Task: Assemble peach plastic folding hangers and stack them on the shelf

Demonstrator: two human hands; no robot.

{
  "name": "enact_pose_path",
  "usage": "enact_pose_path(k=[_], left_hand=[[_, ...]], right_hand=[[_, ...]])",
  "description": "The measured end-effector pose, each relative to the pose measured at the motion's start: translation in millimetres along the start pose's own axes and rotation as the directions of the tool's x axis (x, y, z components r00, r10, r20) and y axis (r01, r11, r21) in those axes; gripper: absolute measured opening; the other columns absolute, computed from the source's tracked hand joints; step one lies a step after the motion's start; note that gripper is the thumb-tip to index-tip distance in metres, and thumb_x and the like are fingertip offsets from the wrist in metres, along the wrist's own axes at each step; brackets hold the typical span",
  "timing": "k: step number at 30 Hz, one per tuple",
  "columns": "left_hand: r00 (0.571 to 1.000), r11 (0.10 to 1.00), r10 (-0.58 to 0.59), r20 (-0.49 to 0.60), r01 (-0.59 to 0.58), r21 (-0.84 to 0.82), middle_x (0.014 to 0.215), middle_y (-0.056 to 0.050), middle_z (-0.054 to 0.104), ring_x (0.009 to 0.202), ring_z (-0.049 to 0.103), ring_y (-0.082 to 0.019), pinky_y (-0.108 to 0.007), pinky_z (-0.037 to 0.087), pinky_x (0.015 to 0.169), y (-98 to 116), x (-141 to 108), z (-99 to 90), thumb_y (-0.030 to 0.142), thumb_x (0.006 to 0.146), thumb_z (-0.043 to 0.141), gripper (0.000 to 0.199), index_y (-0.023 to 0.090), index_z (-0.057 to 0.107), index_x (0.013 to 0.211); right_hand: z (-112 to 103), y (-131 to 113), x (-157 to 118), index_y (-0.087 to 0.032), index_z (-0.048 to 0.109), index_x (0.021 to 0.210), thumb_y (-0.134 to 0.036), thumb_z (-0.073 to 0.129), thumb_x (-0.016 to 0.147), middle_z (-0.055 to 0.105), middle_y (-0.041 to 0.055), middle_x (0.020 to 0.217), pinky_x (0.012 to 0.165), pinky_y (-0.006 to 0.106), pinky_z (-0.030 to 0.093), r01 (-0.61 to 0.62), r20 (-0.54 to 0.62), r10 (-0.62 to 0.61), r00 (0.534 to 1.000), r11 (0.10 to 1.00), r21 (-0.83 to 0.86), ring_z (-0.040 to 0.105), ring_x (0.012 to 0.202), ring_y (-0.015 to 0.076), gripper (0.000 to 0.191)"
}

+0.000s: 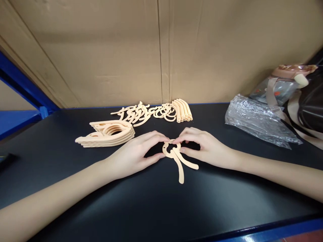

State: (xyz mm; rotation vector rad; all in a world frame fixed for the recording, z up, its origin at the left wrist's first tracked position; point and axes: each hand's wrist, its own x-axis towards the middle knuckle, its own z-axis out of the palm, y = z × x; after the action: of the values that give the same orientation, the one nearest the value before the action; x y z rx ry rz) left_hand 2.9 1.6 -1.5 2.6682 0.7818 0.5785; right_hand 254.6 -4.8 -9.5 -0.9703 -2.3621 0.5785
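Note:
A cream plastic piece (179,165) with a ring-shaped top and two curved arms lies at the middle of the black table. My left hand (137,154) grips the left side of its ring between thumb and fingers. On the ring's right side, my right hand (205,148) holds it the same way. Both curved arms point down toward the table's front, slightly apart. Fingertips hide parts of the ring's upper edge.
Stacked cream pieces (108,136) lie left of my hands. Behind are loose curved pieces (136,113) and a row of curved arms (183,110). Clear plastic wrap (254,119) and a transparent bottle (280,89) are at the right. Cardboard (113,53) stands behind the table (151,208).

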Motion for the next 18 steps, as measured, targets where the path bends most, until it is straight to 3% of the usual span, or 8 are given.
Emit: enact_pose_path(k=[8, 18], left_hand=[[1.000, 0.997, 0.027, -0.014, -0.026, 0.072, 0.123, -0.005, 0.060, 0.111, 0.057, -0.017, -0.032, 0.047, 0.095, 1.8, 2.8, 0.4, 0.025, 0.095, 0.051, 0.029, 0.021, 0.054, 0.123], [0.998, 0.993, 0.056, -0.001, -0.055, 0.102, 0.127, -0.005, 0.059, 0.115, 0.056, -0.018, -0.033, 0.047, 0.099, 2.4, 2.8, -0.4, 0.030, 0.094, 0.053, 0.026, 0.022, 0.058, 0.118]], right_hand=[[1.8, -3.9, -2.0, -0.021, 0.066, 0.101, -0.029, 0.058, 0.091, 0.062, -0.0004, 0.090, 0.081, 0.032, 0.041, 0.102, 0.034, -0.098, 0.995, 0.980, -0.173, 0.055, 0.087, 0.0140, 0.015], [3.1, -5.9, -4.3, -0.018, 0.065, 0.105, -0.032, 0.048, 0.095, 0.059, 0.0049, 0.097, 0.082, 0.034, 0.042, 0.141, 0.029, -0.140, 0.990, 0.928, -0.346, 0.054, 0.088, 0.0170, 0.023]])
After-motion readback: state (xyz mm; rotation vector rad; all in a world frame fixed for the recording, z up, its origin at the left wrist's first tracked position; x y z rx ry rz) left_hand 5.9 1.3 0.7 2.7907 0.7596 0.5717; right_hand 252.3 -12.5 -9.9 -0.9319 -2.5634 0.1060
